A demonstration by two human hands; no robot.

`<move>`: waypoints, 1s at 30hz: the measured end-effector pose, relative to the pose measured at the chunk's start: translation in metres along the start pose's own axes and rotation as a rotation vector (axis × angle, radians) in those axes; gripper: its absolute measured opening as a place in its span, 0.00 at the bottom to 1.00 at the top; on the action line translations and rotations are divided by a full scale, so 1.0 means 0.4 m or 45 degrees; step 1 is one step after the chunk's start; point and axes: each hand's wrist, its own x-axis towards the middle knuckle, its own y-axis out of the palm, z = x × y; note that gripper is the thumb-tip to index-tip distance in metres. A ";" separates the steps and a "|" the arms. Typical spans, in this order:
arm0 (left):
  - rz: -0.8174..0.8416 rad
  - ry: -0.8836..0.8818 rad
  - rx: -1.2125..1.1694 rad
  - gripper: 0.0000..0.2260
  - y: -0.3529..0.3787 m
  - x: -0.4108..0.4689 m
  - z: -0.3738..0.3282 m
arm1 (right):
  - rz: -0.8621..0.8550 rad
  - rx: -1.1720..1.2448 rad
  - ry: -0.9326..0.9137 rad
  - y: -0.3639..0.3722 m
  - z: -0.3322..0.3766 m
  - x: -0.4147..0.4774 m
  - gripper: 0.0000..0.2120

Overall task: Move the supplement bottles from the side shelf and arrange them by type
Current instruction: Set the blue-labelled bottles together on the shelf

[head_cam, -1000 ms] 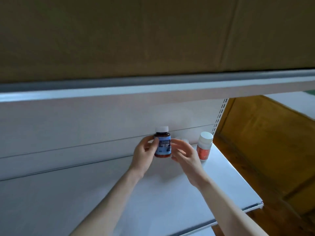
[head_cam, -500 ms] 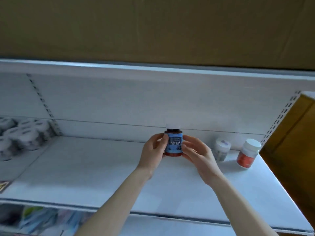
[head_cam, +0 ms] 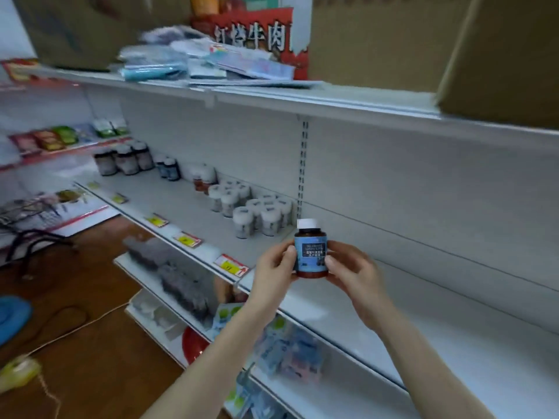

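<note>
Where the held bottle is: just right of and below the centre of the frame. It is an amber supplement bottle (head_cam: 311, 252) with a white cap and a blue label, upright in the air in front of the white back panel.
Left hand (head_cam: 273, 272): grips the bottle's left side, thumb curled onto the label, fingers wrapped behind.
Right hand (head_cam: 354, 273): grips the right side, thumb pressed to the label's edge (its other fingertips are hidden behind the bottle).
Shelf (head_cam: 193, 213): white, running from middle left down to lower right.
Pale jars (head_cam: 260, 216): a white-capped cluster standing on the shelf, just up and left of the held bottle.
Blue-labelled bottles (head_cam: 169, 169): a small group farther left.
Dark jars (head_cam: 124, 160): farthest back, upper left.
Price tags (head_cam: 187, 239): yellow, along the shelf's front edge.
Top shelf: loose packets (head_cam: 211, 65) at upper centre, cardboard boxes (head_cam: 378, 40) at upper right.
Floor (head_cam: 90, 297): brown wood, lower left.
</note>
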 end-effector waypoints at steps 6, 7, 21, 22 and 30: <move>-0.262 0.105 0.087 0.10 -0.431 0.033 -0.081 | 0.203 0.065 0.002 0.441 -0.069 0.110 0.11; -0.305 0.100 0.118 0.09 -0.493 0.038 -0.092 | 0.244 0.068 0.015 0.503 -0.077 0.125 0.11; -0.773 0.095 0.212 0.10 -1.084 0.213 -0.113 | 0.615 0.020 0.047 1.097 -0.221 0.405 0.11; -0.789 0.103 0.216 0.10 -1.119 0.242 -0.113 | 0.621 0.027 0.044 1.130 -0.234 0.438 0.11; -0.832 0.099 0.219 0.10 -1.352 0.533 -0.160 | 0.631 0.020 0.064 1.363 -0.263 0.747 0.13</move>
